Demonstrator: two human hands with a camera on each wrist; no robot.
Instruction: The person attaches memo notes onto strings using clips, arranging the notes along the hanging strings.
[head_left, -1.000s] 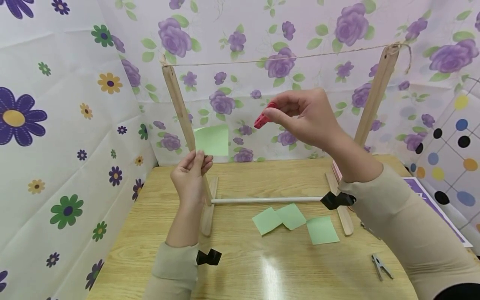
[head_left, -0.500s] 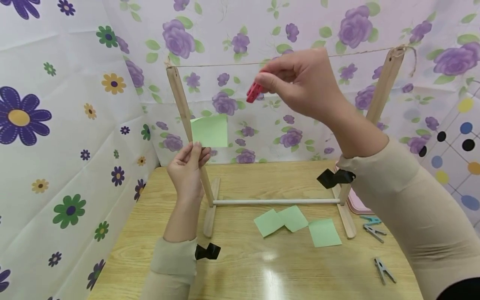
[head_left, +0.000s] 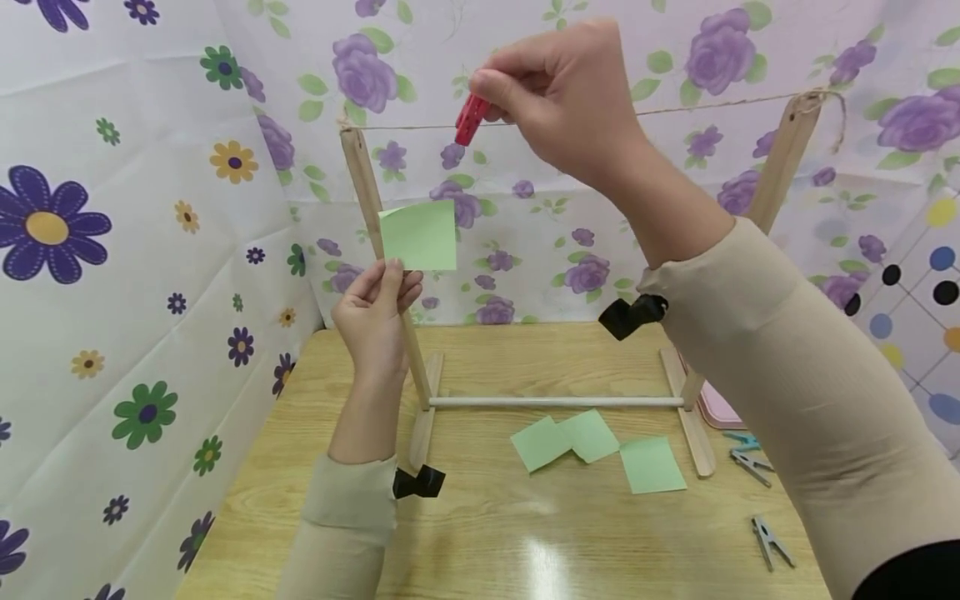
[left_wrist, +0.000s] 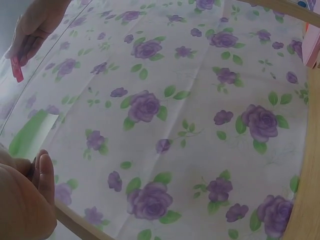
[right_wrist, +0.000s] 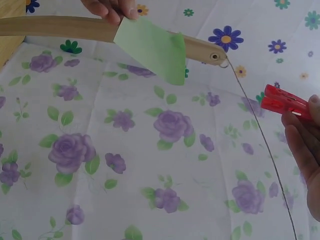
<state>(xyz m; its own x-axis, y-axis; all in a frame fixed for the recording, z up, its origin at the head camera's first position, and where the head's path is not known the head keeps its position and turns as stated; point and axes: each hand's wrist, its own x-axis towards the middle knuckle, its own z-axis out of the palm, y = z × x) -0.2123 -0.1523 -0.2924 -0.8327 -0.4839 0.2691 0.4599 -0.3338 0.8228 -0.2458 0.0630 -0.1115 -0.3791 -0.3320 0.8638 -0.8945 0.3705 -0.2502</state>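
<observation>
My left hand [head_left: 375, 312] pinches the lower edge of a green sticky note [head_left: 418, 237], held upright in front of the left wooden post [head_left: 363, 179]. Higher up, my right hand [head_left: 562, 100] grips a red clothespin [head_left: 472, 118] between thumb and fingers, its tip pointing down. In the head view the clothespin overlaps the twine [head_left: 405, 127] strung between the posts. The right wrist view shows the red clothespin [right_wrist: 287, 103] beside the twine [right_wrist: 260, 127], apart from it. The note [right_wrist: 155, 50] is below the twine's level.
Several green notes [head_left: 652, 464] lie on the wooden table [head_left: 480, 533]. A white rod [head_left: 555, 402] joins the feet of the frame. At right are a grey clothespin [head_left: 771, 542], another grey one [head_left: 750, 467], a teal one [head_left: 741, 440] and a pink case [head_left: 718, 410].
My right hand has risen and moved left with the red clothespin, up to the twine's height. My left hand has lifted the green note a little.
</observation>
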